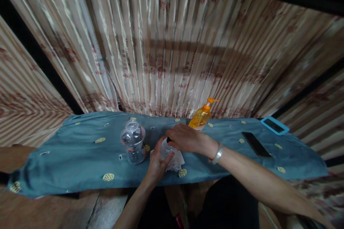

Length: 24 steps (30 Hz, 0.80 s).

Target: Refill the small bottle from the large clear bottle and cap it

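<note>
My left hand [156, 161] is wrapped round a small clear plastic container [165, 151], near the front of the table. Reaching over from the right, my right hand [185, 137] has its fingers closed on a small dark object [168, 139] at the container's top. Most of that object is hidden, so its kind cannot be made out. A white cloth or tissue [176, 162] with a ragged edge lies under the container. Left of my hands stands a large clear plastic bottle [133, 146] with orange marks and an uncapped mouth.
Behind my right hand stands a yellow pump bottle [200, 118] with an orange pump. A black phone [256, 144] and a blue-framed object [274, 125] lie at the right. A blue-green patterned cloth [80, 157] covers the narrow table, and a pleated curtain [166, 50] hangs behind.
</note>
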### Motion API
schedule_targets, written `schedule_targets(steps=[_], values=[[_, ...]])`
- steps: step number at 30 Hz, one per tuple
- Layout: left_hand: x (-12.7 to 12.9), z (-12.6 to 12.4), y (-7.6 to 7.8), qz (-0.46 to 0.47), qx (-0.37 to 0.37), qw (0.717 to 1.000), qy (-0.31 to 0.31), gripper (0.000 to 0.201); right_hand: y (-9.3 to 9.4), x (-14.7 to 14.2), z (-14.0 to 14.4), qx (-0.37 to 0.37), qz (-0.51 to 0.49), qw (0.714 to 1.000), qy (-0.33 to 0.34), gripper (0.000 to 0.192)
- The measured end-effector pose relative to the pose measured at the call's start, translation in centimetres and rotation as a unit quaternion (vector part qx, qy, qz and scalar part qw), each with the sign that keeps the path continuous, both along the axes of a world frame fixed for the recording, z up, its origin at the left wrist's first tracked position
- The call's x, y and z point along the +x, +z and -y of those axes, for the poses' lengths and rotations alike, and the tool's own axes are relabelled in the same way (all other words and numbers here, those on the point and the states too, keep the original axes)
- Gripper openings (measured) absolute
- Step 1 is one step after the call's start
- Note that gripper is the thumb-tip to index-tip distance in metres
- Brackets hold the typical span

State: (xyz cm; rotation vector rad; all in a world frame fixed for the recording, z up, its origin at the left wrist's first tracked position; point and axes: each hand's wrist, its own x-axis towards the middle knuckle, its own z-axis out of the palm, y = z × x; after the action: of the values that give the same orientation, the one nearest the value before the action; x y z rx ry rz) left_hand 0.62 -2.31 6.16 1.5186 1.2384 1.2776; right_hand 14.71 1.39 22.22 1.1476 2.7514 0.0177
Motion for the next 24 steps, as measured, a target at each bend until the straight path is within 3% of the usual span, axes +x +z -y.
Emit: schedule_targets(steps=[6, 11, 16, 24], values=[[-0.1, 0.1, 0.3, 0.004, 0.013, 1.000, -0.001, 0.060, 0.5, 0.2, -0.1, 0.002, -0.013, 1.000, 0.000, 0.035], [0.1, 0.1, 0.4, 0.003, 0.010, 1.000, 0.000, 0.058, 0.2, -0.1, -0.1, -0.012, 0.001, 1.000, 0.002, 0.028], [0.2, 0.0, 0.1, 0.003, 0.015, 1.000, 0.021, 0.061, 0.1, -0.1, -0.3, -0.003, -0.004, 1.000, -0.020, 0.034], [0.1, 0.2, 0.4, 0.006, 0.007, 1.000, 0.000, 0.062, -0.4, 0.4, 0.2, -0.031, -0.036, 0.998, -0.028, 0.030]])
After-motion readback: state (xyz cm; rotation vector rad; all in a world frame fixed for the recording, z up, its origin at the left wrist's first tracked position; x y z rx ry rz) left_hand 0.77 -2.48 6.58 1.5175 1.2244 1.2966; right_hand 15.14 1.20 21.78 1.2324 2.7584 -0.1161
